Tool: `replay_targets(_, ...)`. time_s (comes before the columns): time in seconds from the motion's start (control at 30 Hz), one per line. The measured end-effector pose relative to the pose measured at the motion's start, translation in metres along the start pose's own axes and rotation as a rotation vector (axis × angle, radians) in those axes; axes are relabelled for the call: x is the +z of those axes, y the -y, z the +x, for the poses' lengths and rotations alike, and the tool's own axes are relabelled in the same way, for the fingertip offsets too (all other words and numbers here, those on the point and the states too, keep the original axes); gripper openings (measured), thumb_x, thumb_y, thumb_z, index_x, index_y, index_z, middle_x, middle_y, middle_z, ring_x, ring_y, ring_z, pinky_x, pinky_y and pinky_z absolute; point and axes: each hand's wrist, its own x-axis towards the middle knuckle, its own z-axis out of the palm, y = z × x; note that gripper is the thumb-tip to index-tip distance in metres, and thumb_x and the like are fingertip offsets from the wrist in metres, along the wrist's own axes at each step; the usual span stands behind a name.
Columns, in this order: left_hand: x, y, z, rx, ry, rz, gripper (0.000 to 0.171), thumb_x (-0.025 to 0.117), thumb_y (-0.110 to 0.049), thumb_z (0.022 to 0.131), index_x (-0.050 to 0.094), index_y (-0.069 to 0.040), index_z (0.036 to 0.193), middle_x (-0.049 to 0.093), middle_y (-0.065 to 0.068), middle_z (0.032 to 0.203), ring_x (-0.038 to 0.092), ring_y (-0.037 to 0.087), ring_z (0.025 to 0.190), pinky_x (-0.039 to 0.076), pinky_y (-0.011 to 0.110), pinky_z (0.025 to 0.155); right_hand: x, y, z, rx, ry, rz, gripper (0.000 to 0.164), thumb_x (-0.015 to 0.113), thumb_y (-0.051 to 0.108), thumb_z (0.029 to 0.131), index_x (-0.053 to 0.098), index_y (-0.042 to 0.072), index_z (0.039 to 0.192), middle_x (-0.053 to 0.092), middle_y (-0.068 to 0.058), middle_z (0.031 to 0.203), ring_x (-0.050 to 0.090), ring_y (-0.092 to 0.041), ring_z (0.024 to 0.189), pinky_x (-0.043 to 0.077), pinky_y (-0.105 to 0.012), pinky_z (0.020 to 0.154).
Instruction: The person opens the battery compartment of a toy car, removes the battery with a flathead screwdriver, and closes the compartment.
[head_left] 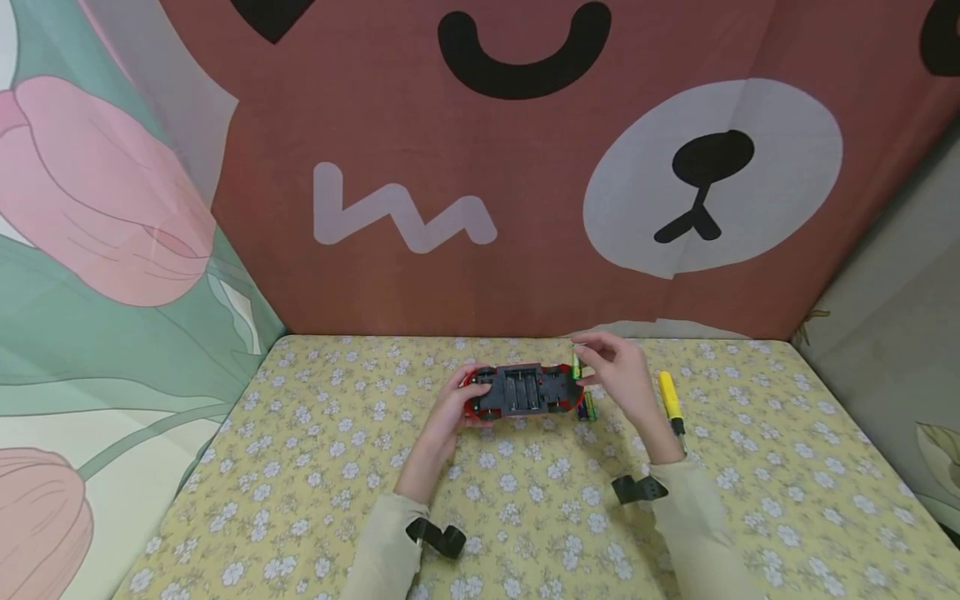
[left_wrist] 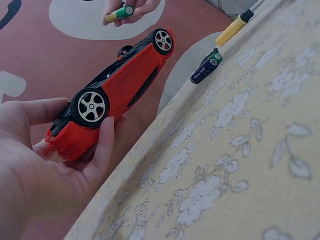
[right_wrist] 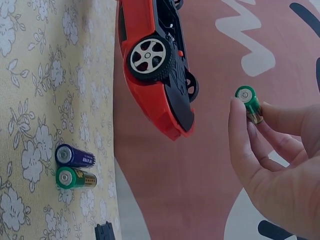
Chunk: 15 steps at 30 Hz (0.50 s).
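A red toy car (head_left: 551, 392) is held upside down above the table, its black underside and an uncovered battery compartment (head_left: 522, 390) facing up. My left hand (head_left: 448, 408) grips one end of it, thumb on the underside and fingers beneath, as the left wrist view (left_wrist: 45, 155) also shows. Between thumb and fingertips, my right hand (head_left: 618, 375) pinches a green battery (right_wrist: 248, 102) just off the car's other end. Below that end, a dark blue battery (right_wrist: 75, 156) and a second green battery (right_wrist: 76, 177) lie side by side on the tablecloth.
A screwdriver (head_left: 670, 396) with a yellow and black handle lies right of my right hand. In the right wrist view, a small black plastic piece (right_wrist: 104, 232) sits near the batteries. A flowered cloth (head_left: 300, 467) covers the table, with a printed curtain (head_left: 525, 283) behind.
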Motion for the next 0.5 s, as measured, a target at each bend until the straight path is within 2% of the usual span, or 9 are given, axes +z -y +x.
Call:
replay_targets(0.3,0.0,0.001,-0.001,0.001,0.005,0.012,0.045,0.063,-0.014,0.098,0.057,-0.008,0.142,0.055,0.019,0.14,0.066,0.027,0.099,0.063,0.042,0.072,-0.008,-0.001,0.0,0.021,-0.02,0.046,0.028,0.064,0.01,0.104,0.067,-0.007,0.125,0.063,-0.023,0.106,0.063,-0.011,0.086,0.064,-0.038,0.066)
replay_targets(0.5,0.0,0.002,-0.001,0.001,0.0,0.015,0.043,0.062,-0.014,0.099,0.058,-0.009,0.142,0.054,0.02,0.141,0.067,0.029,0.099,0.063,0.041,0.07,-0.013,-0.002,0.0,0.014,-0.032,0.07,0.029,0.065,0.01,0.103,0.066,-0.009,0.125,0.063,-0.026,0.108,0.063,-0.01,0.084,0.064,-0.038,0.067)
